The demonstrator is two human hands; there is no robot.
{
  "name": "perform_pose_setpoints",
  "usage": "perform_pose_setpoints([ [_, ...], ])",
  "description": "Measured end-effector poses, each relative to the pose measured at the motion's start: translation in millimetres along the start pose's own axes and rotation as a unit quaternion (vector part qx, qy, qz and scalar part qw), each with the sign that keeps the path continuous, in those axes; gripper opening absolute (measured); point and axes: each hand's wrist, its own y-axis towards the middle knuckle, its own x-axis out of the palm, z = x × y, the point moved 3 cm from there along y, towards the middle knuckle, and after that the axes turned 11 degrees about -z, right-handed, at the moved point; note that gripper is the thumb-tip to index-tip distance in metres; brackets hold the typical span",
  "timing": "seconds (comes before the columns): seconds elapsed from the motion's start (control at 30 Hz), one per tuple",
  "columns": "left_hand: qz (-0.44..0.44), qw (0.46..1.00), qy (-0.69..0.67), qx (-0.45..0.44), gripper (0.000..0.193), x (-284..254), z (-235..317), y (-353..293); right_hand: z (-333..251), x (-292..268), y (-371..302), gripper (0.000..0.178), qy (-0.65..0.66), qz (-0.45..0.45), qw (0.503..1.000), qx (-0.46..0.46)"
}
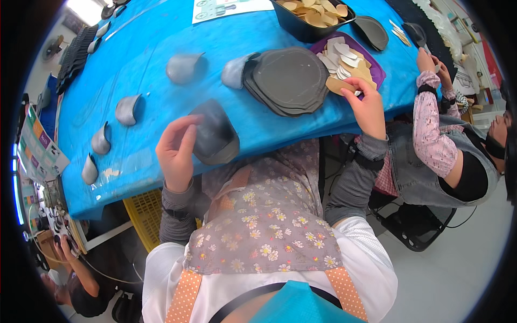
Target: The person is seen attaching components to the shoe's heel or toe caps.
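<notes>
My left hand (179,151) is pinched, its thumb and forefinger at the left edge of a dark grey curved piece (218,134) beside the table's front edge. The piece is smooth and rounded, and slightly blurred. A thin beige oval piece (339,86) is held between the thumb and fingers of my right hand (367,107), over the front of a purple tray (377,70). Loose white and beige pieces (347,56) fill that tray. To its left lies a stack of flat dark grey pieces (285,78).
Several grey cupped pieces (128,110) stand along the blue-covered table (156,70); one (186,69) looks blurred. A black bin (309,29) of beige pieces stands at the back. At the right a co-worker (441,134) handles small pieces. Below the table is a yellow crate (145,215).
</notes>
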Motion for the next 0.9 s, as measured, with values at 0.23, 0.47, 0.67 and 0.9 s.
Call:
perform_pose_setpoints([
  [0.23,-0.068,0.995,-0.034,0.062,0.019,20.4,32.6,5.8,-86.9,46.9,-26.4,0.020,0.333,0.012,0.934,-0.131],
  [0.47,-0.092,0.982,-0.154,0.061,0.034,51.5,46.6,12.2,-153.3,131.8,-41.2,0.017,0.378,-0.140,0.903,-0.146],
  [0.67,-0.047,0.997,-0.043,0.046,0.030,45.6,38.7,7.1,-162.4,115.3,-45.9,0.035,-0.108,0.189,0.873,-0.436],
  [0.9,-0.045,0.993,-0.100,0.032,0.029,47.6,36.2,4.1,-159.5,117.7,-42.3,0.037,-0.124,0.208,0.852,-0.464],
])
